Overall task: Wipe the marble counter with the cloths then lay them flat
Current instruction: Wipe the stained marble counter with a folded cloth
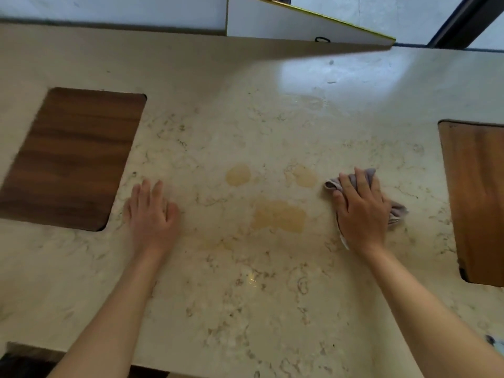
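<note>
The cream marble counter (245, 126) fills the head view. My right hand (361, 211) presses down on a bunched grey cloth (396, 211) at the right of centre, and the cloth's edges poke out above the fingers and beside the palm. My left hand (151, 211) rests flat on the bare marble at the left of centre, fingers together, with no cloth visible under it. Between the hands lie yellowish patches: a round one (237, 174), a fainter one (304, 175) and a larger rectangular one (278, 215). Only one cloth is in view.
A dark wooden board (71, 156) lies on the counter to the left, and a lighter wooden board (477, 197) to the right. A white wall panel (286, 23) runs along the back. The counter's front edge (90, 353) is close to me.
</note>
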`<state>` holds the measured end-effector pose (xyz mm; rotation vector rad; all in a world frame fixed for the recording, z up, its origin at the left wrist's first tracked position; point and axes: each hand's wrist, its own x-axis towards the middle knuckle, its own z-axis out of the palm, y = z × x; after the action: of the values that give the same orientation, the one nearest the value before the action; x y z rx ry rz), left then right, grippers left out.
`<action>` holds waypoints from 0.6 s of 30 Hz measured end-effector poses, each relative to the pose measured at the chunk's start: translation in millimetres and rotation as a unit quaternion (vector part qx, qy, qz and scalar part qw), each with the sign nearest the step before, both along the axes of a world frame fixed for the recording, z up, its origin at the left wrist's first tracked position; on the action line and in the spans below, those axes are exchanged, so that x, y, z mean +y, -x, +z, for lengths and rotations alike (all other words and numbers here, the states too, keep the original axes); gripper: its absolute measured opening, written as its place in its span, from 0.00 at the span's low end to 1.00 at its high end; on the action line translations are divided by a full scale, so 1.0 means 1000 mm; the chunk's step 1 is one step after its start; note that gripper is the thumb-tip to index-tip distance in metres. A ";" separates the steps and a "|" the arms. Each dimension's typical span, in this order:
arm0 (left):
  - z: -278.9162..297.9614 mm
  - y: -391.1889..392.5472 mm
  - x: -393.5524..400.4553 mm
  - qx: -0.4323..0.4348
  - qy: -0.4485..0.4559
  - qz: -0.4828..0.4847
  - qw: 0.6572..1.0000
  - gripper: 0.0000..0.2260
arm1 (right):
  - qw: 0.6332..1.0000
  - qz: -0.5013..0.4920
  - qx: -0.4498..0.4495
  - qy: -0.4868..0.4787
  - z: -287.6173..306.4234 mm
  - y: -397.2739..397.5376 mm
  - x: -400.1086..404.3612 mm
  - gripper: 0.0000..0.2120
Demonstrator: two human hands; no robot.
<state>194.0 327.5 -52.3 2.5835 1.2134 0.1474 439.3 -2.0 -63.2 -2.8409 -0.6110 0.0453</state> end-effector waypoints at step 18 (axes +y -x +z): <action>-0.002 0.024 -0.006 -0.008 0.051 -0.023 0.998 0.26 | 0.994 0.111 0.001 -0.025 0.000 0.070 0.035 0.23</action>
<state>170.3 321.5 -54.8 2.5150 1.1254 0.0952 369.2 32.6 -63.6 -2.7125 -0.9115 0.0700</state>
